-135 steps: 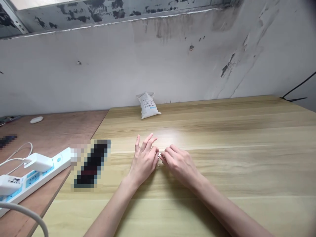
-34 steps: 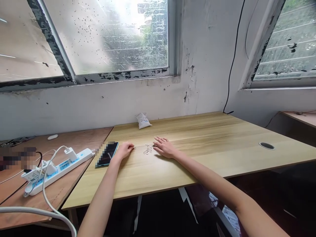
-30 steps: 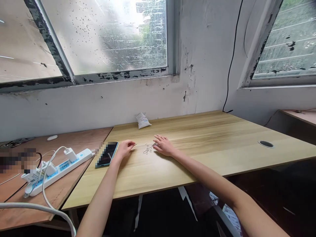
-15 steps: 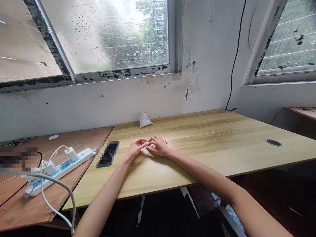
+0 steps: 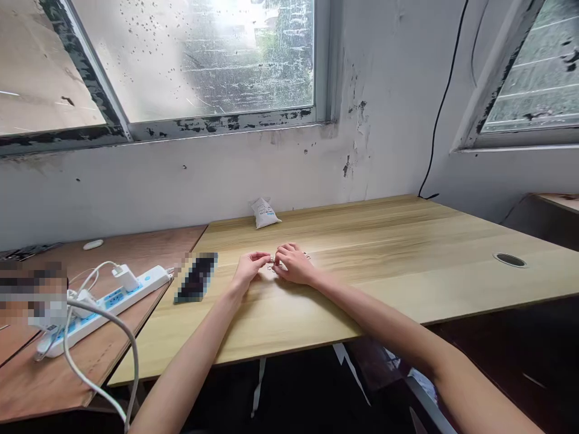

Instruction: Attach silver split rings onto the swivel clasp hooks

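The left hand point(image 5: 248, 271) and the right hand point(image 5: 295, 265) have been brought in since the earlier frame, from either side of the loose pile to fingertips nearly meeting over it. A white, stained wall with peeling paint point(image 5: 181, 181) is seen at the far side, below a rain-spotted window in a chipped metal frame point(image 5: 203, 60). A light wooden bench point(image 5: 384, 241) stands against the wall, with a brown plywood bench point(image 5: 145, 241) to its left carrying a white power strip point(image 5: 104, 304). A dark, pixelated phone point(image 5: 196, 277) lies near the left of the light bench, and a small white printed sachet point(image 5: 265, 213) sits at its far edge. Small metal rings point(image 5: 272, 263) are gathered between the two hands, with a few more just beyond the right hand. Both grips are narrow, but whether a ring is held in either cannot be told.
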`<act>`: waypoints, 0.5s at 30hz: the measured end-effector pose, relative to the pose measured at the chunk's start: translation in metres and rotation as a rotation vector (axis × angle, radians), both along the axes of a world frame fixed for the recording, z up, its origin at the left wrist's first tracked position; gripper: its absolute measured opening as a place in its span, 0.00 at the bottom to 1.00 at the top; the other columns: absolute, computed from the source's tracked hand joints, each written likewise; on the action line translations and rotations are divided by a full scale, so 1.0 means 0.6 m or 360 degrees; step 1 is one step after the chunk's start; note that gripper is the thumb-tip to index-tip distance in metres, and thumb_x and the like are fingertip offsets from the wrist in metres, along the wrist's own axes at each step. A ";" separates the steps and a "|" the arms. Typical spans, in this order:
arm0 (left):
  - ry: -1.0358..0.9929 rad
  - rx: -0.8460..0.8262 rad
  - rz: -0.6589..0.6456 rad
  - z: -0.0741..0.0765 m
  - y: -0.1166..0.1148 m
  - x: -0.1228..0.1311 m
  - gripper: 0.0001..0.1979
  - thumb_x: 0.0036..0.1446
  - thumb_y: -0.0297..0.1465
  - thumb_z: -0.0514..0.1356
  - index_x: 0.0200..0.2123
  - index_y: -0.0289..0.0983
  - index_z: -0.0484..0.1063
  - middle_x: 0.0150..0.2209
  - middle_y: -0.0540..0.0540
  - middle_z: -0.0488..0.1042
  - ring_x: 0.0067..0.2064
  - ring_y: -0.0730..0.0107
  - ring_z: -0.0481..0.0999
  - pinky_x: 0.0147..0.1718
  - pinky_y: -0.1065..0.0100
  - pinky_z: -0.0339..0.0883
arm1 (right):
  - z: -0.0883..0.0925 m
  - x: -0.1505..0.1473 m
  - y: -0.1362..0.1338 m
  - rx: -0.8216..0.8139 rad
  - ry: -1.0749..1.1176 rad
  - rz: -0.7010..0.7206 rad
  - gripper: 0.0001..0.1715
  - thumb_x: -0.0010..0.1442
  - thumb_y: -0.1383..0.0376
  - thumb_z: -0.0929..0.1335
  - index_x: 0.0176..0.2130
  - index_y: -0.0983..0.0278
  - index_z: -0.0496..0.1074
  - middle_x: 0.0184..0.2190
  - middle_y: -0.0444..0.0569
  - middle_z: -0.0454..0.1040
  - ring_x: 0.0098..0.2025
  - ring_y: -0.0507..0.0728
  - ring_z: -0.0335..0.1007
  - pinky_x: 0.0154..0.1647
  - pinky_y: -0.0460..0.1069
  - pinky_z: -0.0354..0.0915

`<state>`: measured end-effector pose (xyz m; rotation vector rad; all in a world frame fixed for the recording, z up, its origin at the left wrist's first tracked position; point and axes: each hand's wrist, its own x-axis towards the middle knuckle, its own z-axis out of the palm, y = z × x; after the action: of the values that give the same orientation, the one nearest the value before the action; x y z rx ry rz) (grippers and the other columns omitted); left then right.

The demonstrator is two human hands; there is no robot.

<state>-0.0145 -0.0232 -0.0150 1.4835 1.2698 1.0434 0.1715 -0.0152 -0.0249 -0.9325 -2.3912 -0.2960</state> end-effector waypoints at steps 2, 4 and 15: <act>-0.0032 0.0011 0.0020 0.001 0.001 -0.001 0.17 0.64 0.36 0.58 0.53 0.35 0.68 0.52 0.41 0.71 0.49 0.62 0.74 0.47 0.55 0.72 | 0.001 -0.001 -0.004 0.0061 -0.0037 0.0005 0.14 0.65 0.58 0.66 0.37 0.66 0.74 0.40 0.54 0.75 0.49 0.60 0.66 0.60 0.58 0.55; -0.0064 0.0014 0.0045 0.001 0.004 -0.004 0.17 0.64 0.36 0.58 0.53 0.35 0.68 0.51 0.41 0.71 0.49 0.62 0.74 0.47 0.55 0.72 | 0.001 -0.003 -0.007 0.0116 -0.0071 0.0001 0.15 0.66 0.59 0.64 0.38 0.66 0.74 0.40 0.56 0.75 0.49 0.60 0.66 0.60 0.59 0.53; -0.0232 0.0025 0.0144 0.002 0.011 -0.006 0.17 0.64 0.36 0.59 0.52 0.34 0.68 0.51 0.41 0.71 0.48 0.62 0.74 0.46 0.55 0.72 | -0.001 -0.004 -0.014 0.0244 -0.0150 0.0005 0.16 0.68 0.62 0.60 0.39 0.65 0.75 0.41 0.55 0.75 0.49 0.61 0.64 0.64 0.61 0.47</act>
<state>-0.0181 -0.0165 -0.0137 1.3462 1.2365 1.2014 0.1693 -0.0236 -0.0258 -0.8616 -2.4149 -0.5248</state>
